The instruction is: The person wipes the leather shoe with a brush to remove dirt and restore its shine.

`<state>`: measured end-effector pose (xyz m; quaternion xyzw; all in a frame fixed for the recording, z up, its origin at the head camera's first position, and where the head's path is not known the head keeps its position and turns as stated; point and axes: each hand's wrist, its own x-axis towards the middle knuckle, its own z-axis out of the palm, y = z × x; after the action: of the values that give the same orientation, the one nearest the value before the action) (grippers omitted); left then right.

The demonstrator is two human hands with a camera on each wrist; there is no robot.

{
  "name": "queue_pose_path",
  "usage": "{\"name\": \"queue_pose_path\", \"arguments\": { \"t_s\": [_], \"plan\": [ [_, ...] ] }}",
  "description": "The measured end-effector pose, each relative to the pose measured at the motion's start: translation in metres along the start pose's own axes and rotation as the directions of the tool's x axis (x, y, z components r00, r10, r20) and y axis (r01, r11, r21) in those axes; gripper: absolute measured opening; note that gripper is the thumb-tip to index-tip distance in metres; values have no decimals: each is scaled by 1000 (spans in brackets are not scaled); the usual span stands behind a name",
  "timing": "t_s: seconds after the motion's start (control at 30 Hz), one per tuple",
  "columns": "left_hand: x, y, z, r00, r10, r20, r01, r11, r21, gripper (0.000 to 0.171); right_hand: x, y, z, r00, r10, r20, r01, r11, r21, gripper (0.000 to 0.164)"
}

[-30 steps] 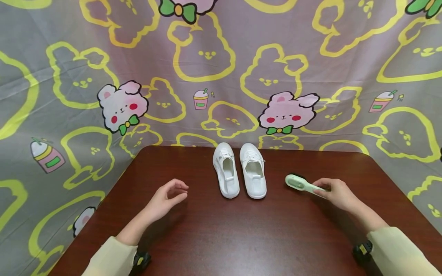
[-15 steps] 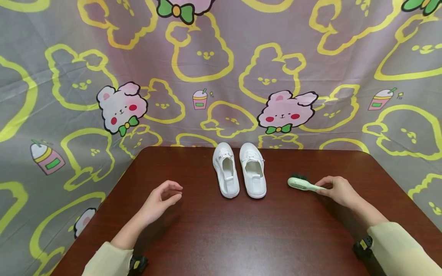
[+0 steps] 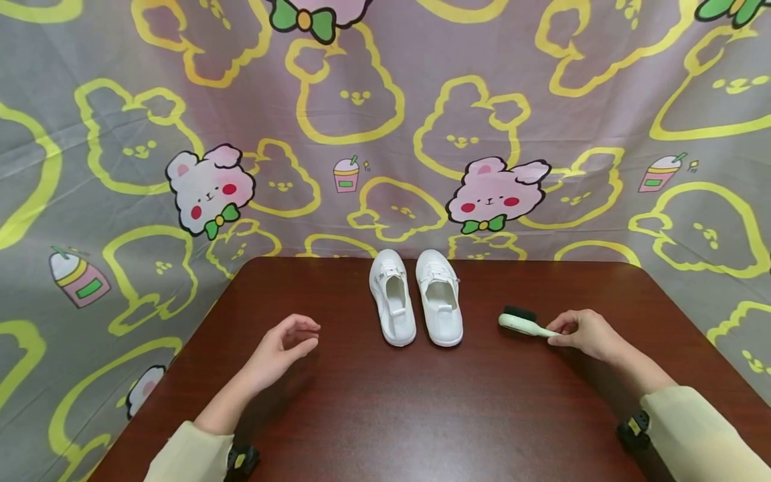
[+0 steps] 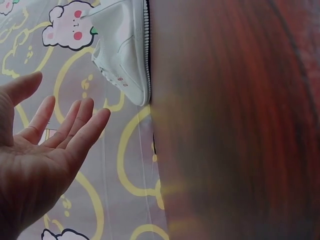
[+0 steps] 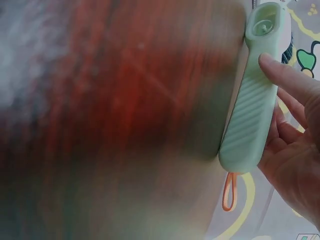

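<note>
A pale green brush [image 3: 521,326] with dark bristles lies tilted on its side, its bristles facing the far side of the table. My right hand [image 3: 591,336] pinches its handle between thumb and fingers. In the right wrist view, the ribbed handle [image 5: 251,110] ends in an orange cord loop [image 5: 229,192], and the thumb presses near its neck. To the left of the brush stand two white shoes, the left shoe [image 3: 400,328] and the right shoe [image 3: 444,328], heels toward me. My left hand [image 3: 278,351] hovers left of them, fingers loosely bent, holding nothing.
The dark red-brown table [image 3: 385,415] has rounded far corners. A grey-pink curtain [image 3: 385,154] with yellow outlined animals hangs behind it and along both sides. The shoes' toes point at the far edge, close to the curtain.
The right hand has rolled the brush, so its bristles, mostly hidden before, now show on the far side. My left hand has drawn slightly left, away from the shoes.
</note>
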<state>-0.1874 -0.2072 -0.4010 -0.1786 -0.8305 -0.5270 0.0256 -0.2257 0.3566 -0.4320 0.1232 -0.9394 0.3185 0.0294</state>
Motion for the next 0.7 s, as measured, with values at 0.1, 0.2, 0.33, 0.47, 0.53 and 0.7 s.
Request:
{"name": "queue_pose_path", "arguments": {
  "t_s": [0.1,0.2,0.33,0.47,0.53,0.7],
  "plan": [
    [0,1,0,1000,-3,4,3,1000,2,26,0,0,0,1000,-7,13,7,1000,18,17],
    [0,2,0,1000,-8,4,8,1000,6,27,0,0,0,999,-24,33,24,999,25,18],
    [-2,2,-1,1000,-17,1,17,1000,12,27,0,0,1,997,-44,68,41,998,40,22],
    [-4,2,-1,999,-33,3,32,999,15,28,0,-1,2,994,-33,101,29,998,50,28],
    [-5,2,-1,999,-42,7,42,999,15,28,0,-1,3,993,-28,112,23,999,43,30],
    [-6,4,-2,998,-52,33,52,999,-3,31,0,-1,4,991,0,135,0,1000,-5,37]
  ]
}}
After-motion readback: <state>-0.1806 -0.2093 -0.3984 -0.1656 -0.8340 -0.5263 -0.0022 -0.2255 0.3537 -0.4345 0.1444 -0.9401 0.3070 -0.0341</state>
